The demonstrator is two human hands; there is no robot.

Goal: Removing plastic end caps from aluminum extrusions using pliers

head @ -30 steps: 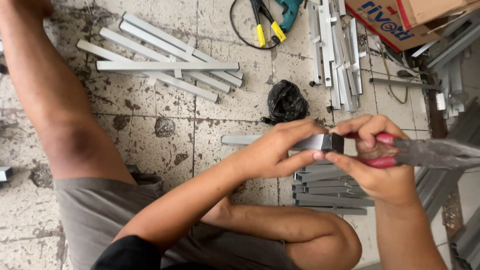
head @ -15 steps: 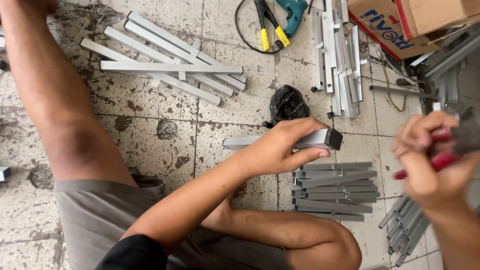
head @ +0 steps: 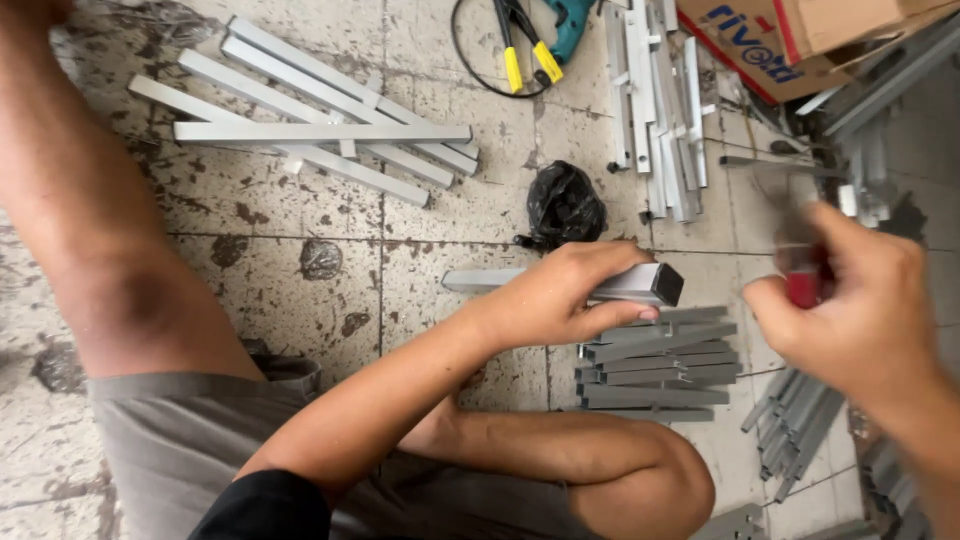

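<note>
Left hand grasps a grey square metal tube, held level above a stack of short grey channel pieces on the tiled floor. Right hand, blurred, is clenched on a red-handled tool. Brown cardboard box, blue lettering, sits upper right. Since the earlier frame, the right hand has drawn clear of the tube.

Matt grey metal tube with a hollow dark end, stacked smooth metal offcuts, glossy black plastic bag, rough stained stone floor, possibly red plastic handle.
</note>
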